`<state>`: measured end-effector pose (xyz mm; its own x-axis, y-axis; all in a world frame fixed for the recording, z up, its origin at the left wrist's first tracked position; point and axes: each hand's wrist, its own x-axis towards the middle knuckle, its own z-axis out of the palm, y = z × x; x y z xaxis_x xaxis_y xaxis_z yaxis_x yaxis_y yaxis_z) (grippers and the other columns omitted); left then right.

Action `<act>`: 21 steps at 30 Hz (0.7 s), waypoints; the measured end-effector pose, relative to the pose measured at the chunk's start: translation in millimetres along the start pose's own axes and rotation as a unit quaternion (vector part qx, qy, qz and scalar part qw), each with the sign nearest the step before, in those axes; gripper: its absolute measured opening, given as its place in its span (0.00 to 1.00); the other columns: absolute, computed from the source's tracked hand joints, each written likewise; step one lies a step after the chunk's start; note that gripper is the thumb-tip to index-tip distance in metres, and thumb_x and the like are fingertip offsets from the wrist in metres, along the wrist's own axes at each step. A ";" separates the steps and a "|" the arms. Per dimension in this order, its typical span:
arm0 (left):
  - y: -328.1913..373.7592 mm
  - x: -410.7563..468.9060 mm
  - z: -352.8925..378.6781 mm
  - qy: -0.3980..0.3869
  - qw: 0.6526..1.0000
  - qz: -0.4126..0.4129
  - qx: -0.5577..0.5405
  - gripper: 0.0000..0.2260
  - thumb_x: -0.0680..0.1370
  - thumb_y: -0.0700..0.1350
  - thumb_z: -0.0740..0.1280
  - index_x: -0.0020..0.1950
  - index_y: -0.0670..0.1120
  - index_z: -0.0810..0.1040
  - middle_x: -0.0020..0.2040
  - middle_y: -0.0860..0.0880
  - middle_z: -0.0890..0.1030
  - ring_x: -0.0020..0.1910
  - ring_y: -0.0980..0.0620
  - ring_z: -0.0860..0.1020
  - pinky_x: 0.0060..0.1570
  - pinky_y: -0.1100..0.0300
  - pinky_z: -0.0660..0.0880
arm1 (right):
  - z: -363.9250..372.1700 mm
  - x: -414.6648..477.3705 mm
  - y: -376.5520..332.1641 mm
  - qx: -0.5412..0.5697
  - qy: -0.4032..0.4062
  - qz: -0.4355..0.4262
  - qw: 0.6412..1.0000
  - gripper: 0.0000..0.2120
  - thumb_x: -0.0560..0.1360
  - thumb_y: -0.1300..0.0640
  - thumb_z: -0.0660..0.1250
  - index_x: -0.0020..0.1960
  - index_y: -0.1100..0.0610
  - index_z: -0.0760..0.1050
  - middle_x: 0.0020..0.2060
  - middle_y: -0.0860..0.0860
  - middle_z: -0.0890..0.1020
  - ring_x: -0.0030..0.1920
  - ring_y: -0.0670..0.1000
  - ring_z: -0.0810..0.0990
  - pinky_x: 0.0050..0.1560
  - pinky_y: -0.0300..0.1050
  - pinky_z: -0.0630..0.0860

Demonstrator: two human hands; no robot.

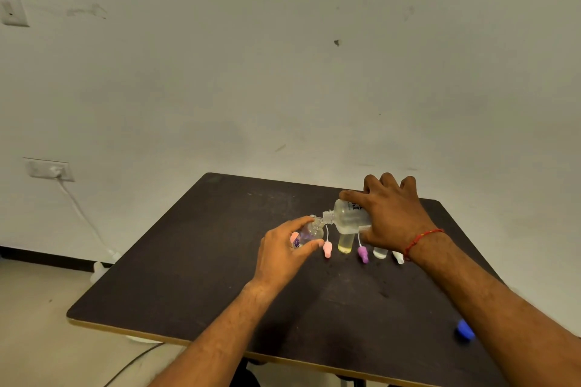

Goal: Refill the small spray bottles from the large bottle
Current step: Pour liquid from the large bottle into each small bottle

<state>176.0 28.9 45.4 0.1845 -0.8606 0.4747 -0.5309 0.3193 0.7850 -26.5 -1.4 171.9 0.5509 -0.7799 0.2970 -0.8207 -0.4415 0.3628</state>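
My right hand grips the large clear bottle, tipped on its side with its open neck pointing left. Its mouth meets the mouth of a small clear spray bottle with a purple flower print, which my left hand holds tilted above the table. A second small bottle with yellowish liquid stands upright below the large bottle. A pink spray cap, a purple spray cap and a white spray cap lie on the dark table. Another clear small bottle stands partly hidden behind my right wrist.
A blue cap lies near the table's right front edge. A white wall rises behind the table, with a socket and a white cable at the left. The floor lies beyond the table's left edge.
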 end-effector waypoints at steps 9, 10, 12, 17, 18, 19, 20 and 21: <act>1.8 1.6 0.7 -0.001 1.000 0.004 -0.002 0.26 0.72 0.57 0.76 0.68 0.52 0.78 0.63 0.55 0.82 0.60 0.58 0.80 0.62 0.56 0.78 | -3.5 0.3 2.2 -0.008 0.004 -0.004 1.000 0.37 0.68 0.42 0.71 0.73 0.37 0.59 0.60 0.49 0.70 0.61 0.54 0.67 0.59 0.56 0.64; 1.9 1.7 0.8 0.000 1.000 0.004 -0.001 0.26 0.72 0.57 0.76 0.68 0.52 0.78 0.63 0.55 0.82 0.60 0.58 0.80 0.62 0.56 0.78 | -3.9 0.3 2.2 -0.010 0.004 -0.004 1.000 0.37 0.68 0.42 0.71 0.73 0.37 0.59 0.60 0.49 0.70 0.61 0.54 0.67 0.58 0.56 0.64; 1.6 1.7 1.0 0.002 1.000 0.006 -0.001 0.26 0.72 0.56 0.76 0.68 0.52 0.78 0.63 0.55 0.82 0.60 0.59 0.80 0.62 0.56 0.78 | -4.5 0.7 2.0 -0.014 0.004 -0.005 1.000 0.37 0.68 0.42 0.71 0.73 0.37 0.59 0.60 0.50 0.70 0.62 0.54 0.67 0.59 0.56 0.63; 0.5 0.6 1.3 0.002 1.000 0.003 -0.009 0.26 0.71 0.57 0.76 0.68 0.53 0.79 0.63 0.55 0.82 0.60 0.59 0.80 0.61 0.57 0.79 | -6.4 0.3 1.4 -0.022 0.005 -0.008 1.000 0.37 0.68 0.42 0.71 0.73 0.37 0.59 0.59 0.49 0.70 0.61 0.54 0.68 0.58 0.56 0.63; 0.5 0.5 1.3 0.001 1.000 0.003 -0.008 0.26 0.71 0.57 0.76 0.68 0.53 0.79 0.63 0.55 0.82 0.60 0.59 0.80 0.61 0.58 0.78 | -6.4 0.1 1.3 -0.020 0.005 -0.008 1.000 0.36 0.68 0.43 0.71 0.72 0.37 0.60 0.59 0.49 0.70 0.61 0.54 0.68 0.58 0.56 0.63; 0.8 0.4 1.2 0.001 1.000 0.003 -0.007 0.26 0.71 0.57 0.76 0.68 0.53 0.78 0.63 0.55 0.82 0.59 0.60 0.80 0.61 0.59 0.78 | -6.7 0.0 1.2 -0.019 0.005 -0.008 1.000 0.36 0.68 0.43 0.72 0.72 0.37 0.60 0.59 0.49 0.70 0.61 0.54 0.68 0.58 0.56 0.63; 0.9 0.3 1.2 0.001 1.000 0.004 -0.007 0.26 0.71 0.57 0.76 0.68 0.53 0.78 0.63 0.55 0.82 0.59 0.60 0.80 0.61 0.60 0.78 | -7.1 0.1 1.1 -0.018 0.005 -0.008 1.000 0.36 0.68 0.43 0.72 0.72 0.37 0.60 0.59 0.49 0.70 0.61 0.54 0.68 0.58 0.56 0.63; 1.1 0.3 1.3 0.002 1.000 0.005 -0.008 0.26 0.71 0.57 0.76 0.68 0.53 0.78 0.63 0.55 0.82 0.59 0.60 0.79 0.61 0.60 0.78 | -7.7 0.2 0.9 -0.019 0.005 -0.008 1.000 0.36 0.68 0.43 0.72 0.72 0.37 0.60 0.59 0.49 0.70 0.61 0.54 0.68 0.58 0.56 0.63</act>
<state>174.4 28.5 45.8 0.1822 -0.8563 0.4833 -0.5187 0.3339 0.7871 -25.9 1.4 179.1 0.5660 -0.7682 0.2991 -0.8050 -0.4368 0.4016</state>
